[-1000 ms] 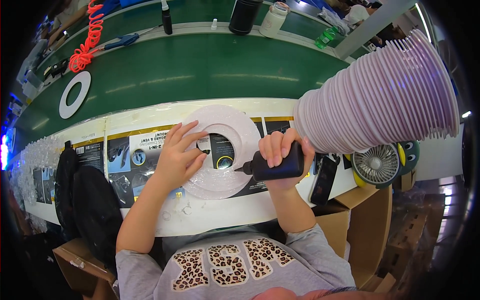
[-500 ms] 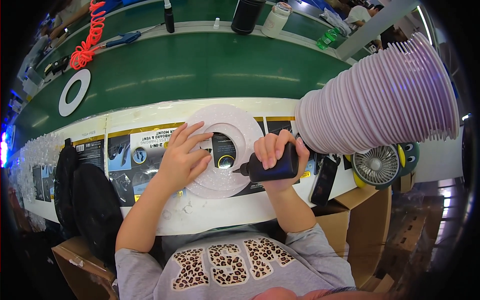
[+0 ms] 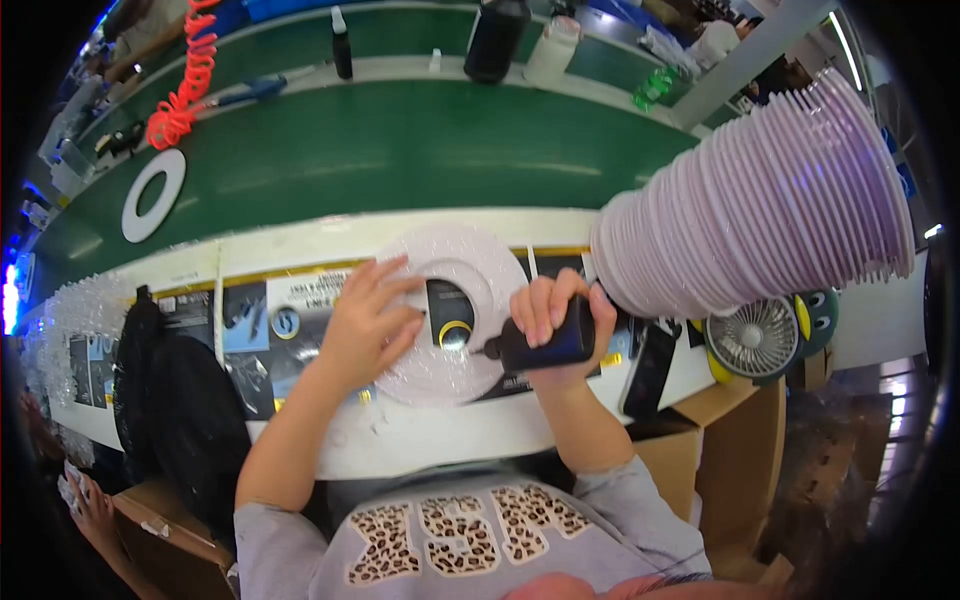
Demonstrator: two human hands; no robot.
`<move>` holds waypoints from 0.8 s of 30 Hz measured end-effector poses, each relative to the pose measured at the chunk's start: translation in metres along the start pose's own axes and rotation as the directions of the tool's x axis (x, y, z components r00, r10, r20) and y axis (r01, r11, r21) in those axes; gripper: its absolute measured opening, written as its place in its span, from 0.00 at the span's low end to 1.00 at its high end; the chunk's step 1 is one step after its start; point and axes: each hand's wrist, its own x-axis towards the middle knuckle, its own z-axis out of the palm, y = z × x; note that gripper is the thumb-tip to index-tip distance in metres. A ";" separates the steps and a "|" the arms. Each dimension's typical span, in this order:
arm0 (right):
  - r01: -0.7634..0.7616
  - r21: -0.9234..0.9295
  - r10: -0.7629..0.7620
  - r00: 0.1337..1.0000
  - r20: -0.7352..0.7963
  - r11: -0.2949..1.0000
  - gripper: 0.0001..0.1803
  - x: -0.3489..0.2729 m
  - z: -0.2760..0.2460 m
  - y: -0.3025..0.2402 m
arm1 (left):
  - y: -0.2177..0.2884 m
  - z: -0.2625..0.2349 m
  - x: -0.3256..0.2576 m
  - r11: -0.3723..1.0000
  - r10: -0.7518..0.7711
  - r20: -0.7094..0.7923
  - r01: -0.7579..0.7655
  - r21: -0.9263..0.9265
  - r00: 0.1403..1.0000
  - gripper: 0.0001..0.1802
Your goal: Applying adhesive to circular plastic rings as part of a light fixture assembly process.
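Observation:
A pale translucent plastic ring (image 3: 480, 265) lies flat on the near edge of the workbench. My left hand (image 3: 365, 325) rests on its left part with fingers spread, pressing it down. My right hand (image 3: 552, 318) grips a dark handheld tool (image 3: 545, 345) whose tip touches the ring's inner edge at the lower right of the hole. A tall stack of the same pale purple rings (image 3: 760, 215) leans on its side just to the right of my right hand.
A green conveyor belt (image 3: 400, 150) runs behind the bench, with a white ring (image 3: 153, 195) on it at left. An orange coiled hose (image 3: 185, 85), dark bottles (image 3: 495, 40) and a small fan (image 3: 752, 342) are nearby. Cardboard boxes (image 3: 735, 455) stand at lower right.
The tool tip has shifted slightly along the ring's inner edge, and my left hand's fingers have moved a little on the ring. The ring stays in place.

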 end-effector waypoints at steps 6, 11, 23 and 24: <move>0.002 -0.070 -0.007 0.998 -0.062 0.998 0.23 -0.001 0.005 0.000 | -0.002 -0.003 0.002 1.000 -0.008 -0.003 0.008 -0.005 1.000 0.04; 0.001 -0.072 -0.005 0.999 -0.047 0.997 0.23 0.001 0.003 -0.001 | -0.004 -0.004 0.004 0.999 -0.025 -0.003 0.025 -0.022 1.000 0.08; -0.063 0.087 0.063 0.998 0.003 0.994 0.23 0.003 -0.001 -0.019 | -0.009 -0.005 0.003 0.998 -0.063 -0.035 0.064 0.004 0.997 0.13; -0.066 0.087 0.066 0.998 0.000 0.994 0.23 0.002 0.000 -0.019 | -0.009 -0.005 0.003 0.998 -0.067 -0.034 0.067 0.001 0.997 0.13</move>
